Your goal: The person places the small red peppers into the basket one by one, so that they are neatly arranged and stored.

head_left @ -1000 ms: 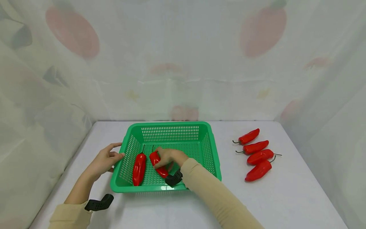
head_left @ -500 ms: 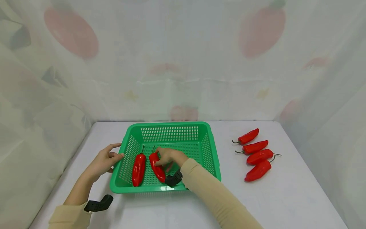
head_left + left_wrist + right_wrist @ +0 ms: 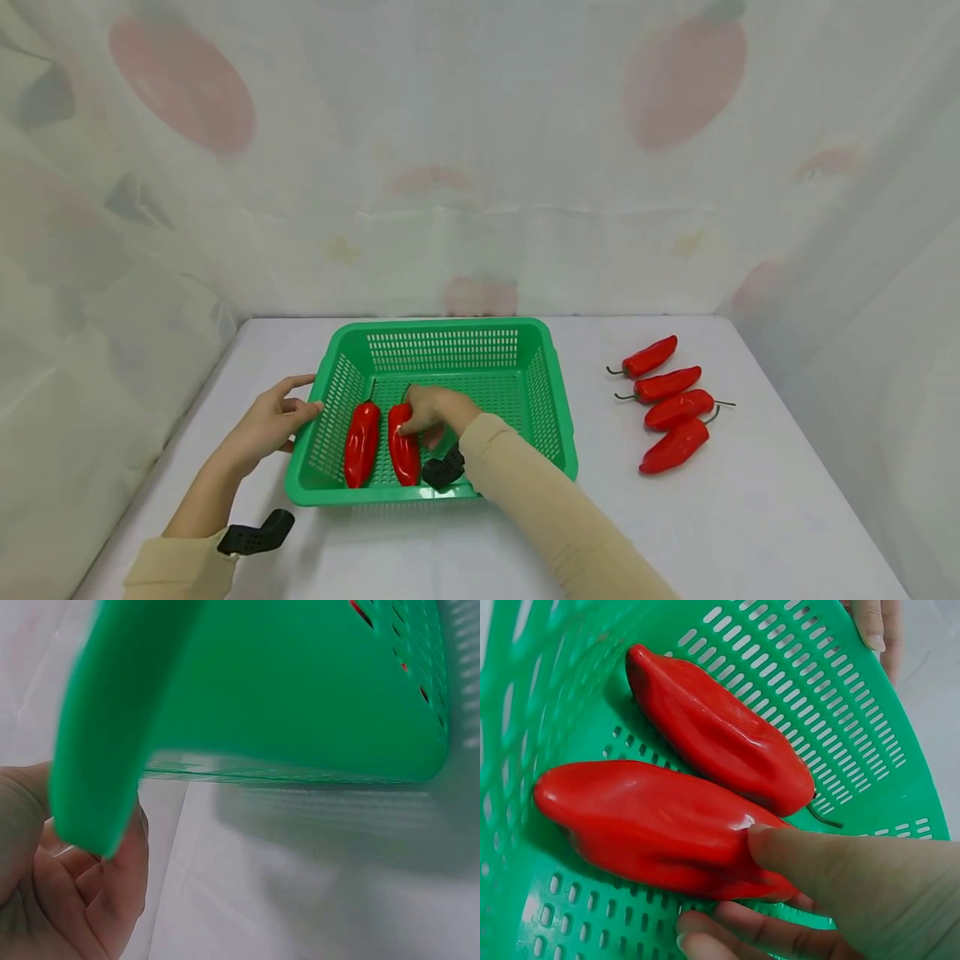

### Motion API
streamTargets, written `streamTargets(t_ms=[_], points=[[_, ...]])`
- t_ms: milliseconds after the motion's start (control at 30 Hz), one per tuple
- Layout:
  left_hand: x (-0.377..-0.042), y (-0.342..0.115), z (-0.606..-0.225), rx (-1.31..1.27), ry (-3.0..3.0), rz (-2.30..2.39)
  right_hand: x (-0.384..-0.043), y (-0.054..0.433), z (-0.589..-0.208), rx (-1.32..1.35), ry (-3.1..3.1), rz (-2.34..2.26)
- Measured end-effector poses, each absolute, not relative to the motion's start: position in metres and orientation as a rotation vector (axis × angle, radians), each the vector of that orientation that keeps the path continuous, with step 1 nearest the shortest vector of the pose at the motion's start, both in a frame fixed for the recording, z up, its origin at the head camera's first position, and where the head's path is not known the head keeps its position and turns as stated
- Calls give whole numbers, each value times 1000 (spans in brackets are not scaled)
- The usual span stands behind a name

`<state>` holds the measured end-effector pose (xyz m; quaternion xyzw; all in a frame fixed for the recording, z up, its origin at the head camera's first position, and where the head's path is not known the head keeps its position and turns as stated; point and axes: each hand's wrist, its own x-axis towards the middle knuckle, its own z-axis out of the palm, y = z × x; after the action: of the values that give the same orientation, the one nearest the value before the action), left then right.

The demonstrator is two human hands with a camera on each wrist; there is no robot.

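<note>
In the head view a green plastic basket with slotted walls stands on the white table. My left hand grips its left rim, thumb on the rim and fingers curled behind it in the left wrist view. Inside, a red pepper lies lengthwise along the left wall, its stem pointing away. Beside it is a second red pepper, and my right hand holds that one near the stem end. The right wrist view shows the thumb on top and the fingers along the side. The hand hides that pepper's stem end there.
Several more red peppers lie in a loose row on the right of the white table, their stems pointing different ways. A white curtain with faded fruit prints rises behind the table and along both sides.
The right hand's pepper has turned from slanting to nearly parallel with the other pepper, and the hand has moved slightly left. The left hand stays at the rim.
</note>
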<state>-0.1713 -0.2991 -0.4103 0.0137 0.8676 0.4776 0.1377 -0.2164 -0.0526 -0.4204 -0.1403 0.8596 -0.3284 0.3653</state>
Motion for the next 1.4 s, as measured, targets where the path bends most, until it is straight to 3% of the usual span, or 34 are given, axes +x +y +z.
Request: streamTargets(t_ms=[1400], points=[[-172, -298, -409, 26, 2516, 1389, -219, -68, -421, -286, 2225, -816]])
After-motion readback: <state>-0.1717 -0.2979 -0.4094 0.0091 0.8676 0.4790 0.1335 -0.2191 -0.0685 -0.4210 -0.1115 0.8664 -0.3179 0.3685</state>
